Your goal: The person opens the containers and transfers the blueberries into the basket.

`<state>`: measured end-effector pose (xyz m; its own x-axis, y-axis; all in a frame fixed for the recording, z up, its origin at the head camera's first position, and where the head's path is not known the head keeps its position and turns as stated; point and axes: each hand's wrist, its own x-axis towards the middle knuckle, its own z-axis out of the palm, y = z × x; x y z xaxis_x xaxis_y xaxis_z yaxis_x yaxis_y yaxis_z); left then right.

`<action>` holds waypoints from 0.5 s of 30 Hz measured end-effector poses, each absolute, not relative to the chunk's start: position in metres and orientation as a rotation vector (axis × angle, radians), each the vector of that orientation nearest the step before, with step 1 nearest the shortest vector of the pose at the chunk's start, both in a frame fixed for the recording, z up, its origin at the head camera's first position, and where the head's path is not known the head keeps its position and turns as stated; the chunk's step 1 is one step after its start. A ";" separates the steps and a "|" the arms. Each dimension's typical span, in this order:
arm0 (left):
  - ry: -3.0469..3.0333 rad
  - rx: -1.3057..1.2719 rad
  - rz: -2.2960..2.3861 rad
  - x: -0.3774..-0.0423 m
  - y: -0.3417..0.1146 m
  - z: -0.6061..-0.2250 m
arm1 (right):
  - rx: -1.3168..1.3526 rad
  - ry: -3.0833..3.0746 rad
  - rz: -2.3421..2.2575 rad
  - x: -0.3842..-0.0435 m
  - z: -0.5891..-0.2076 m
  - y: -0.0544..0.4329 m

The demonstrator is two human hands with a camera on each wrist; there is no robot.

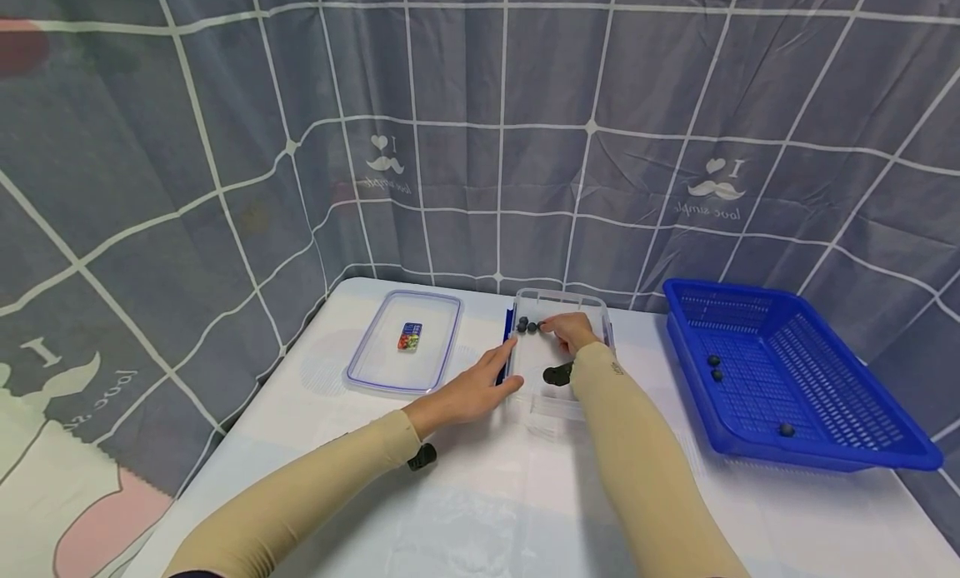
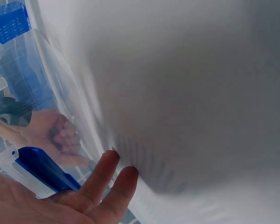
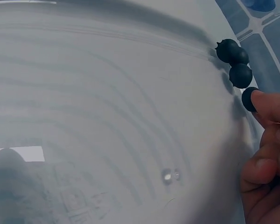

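Observation:
A clear plastic container point(image 1: 553, 407) with blue side latches stands on the table. Inside it, my right hand point(image 1: 573, 332) pinches a blueberry point(image 3: 248, 99) between thumb and forefinger, low over the container floor. A small cluster of blueberries point(image 3: 240, 75) sits right beside that one, along the container's edge. My left hand point(image 1: 471, 393) lies with extended fingers against the container's left side, next to a blue latch point(image 2: 43, 168). Its fingertips point(image 2: 128, 175) appear near the container's base in the left wrist view.
To the right stands a blue perforated basket point(image 1: 693, 395) holding a few blueberries point(image 1: 786, 430). On the left lies a clear lid point(image 1: 375, 385) with a blue seal and a colourful label point(image 1: 409, 336). A grey checked curtain point(image 1: 465, 170) hangs behind the table.

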<state>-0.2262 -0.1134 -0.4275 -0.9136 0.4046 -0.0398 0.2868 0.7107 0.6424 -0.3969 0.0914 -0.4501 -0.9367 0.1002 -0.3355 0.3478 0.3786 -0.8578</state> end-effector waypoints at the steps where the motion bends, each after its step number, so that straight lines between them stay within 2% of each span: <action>1: 2.739 0.558 0.984 -0.226 -0.113 -0.428 | 0.401 2.409 -1.584 -0.396 -0.450 0.092; 15: 2.752 0.568 0.978 -0.227 -0.113 -0.428 | 0.365 2.405 -1.539 -0.398 -0.441 0.099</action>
<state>-0.2266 -0.1130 -0.4284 -0.9139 0.4049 -0.0287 0.2959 0.7130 0.6357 -0.3975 0.0990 -0.4410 -0.9339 0.0690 -0.3507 0.3474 0.4067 -0.8449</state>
